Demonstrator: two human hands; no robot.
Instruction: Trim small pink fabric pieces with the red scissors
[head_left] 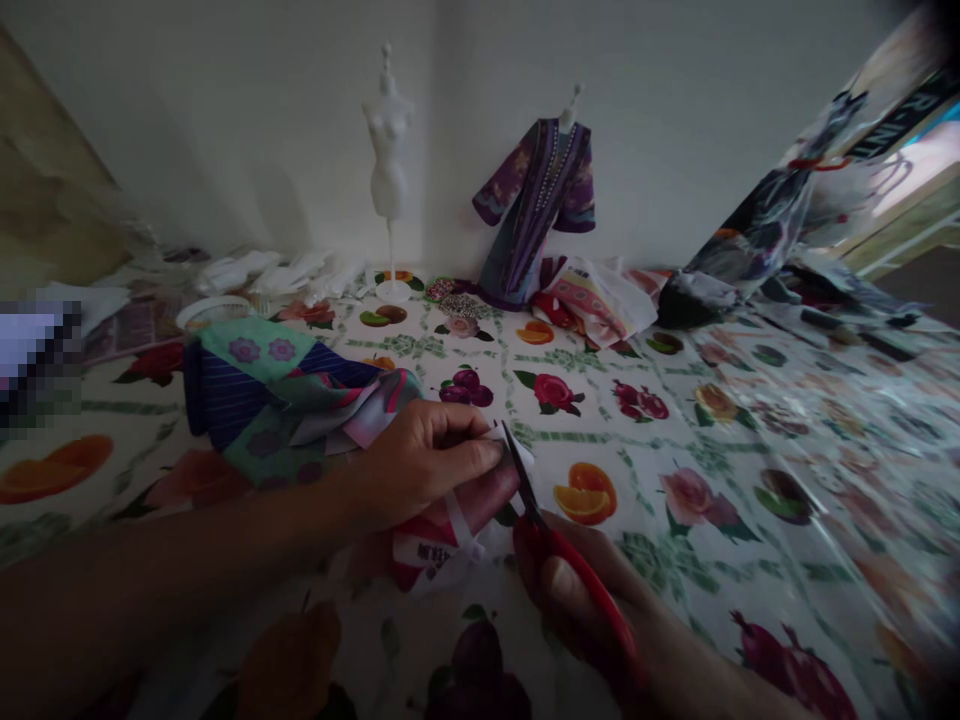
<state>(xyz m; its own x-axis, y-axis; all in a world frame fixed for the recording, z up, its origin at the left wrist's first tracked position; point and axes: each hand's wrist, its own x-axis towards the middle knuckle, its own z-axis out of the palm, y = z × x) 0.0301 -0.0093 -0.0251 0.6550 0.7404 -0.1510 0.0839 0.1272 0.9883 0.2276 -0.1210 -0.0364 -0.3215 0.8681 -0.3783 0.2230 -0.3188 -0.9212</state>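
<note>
Between thumb and fingers, my left hand (427,455) pinches the edge of a thin printed piece of fabric (450,530) with red, pink and white areas and dark lettering. My right hand (577,590) is wrapped round the red handles of a pair of scissors (529,485). The dark blades point up and away from me, at the fabric's pale edge just right of my left fingertips. Whether the blades have cut into it I cannot tell. Behind my left wrist lies a bundle of patterned fabric (262,395) in green, navy stripes and grey-pink.
A bare white mini dress form (388,170) stands at the back, beside a form wearing a purple robe (544,205). Folded printed cloth (592,300) lies by the robe. Plastic bags (757,230) are at the right. The table has a fruit-and-flower tablecloth (615,450).
</note>
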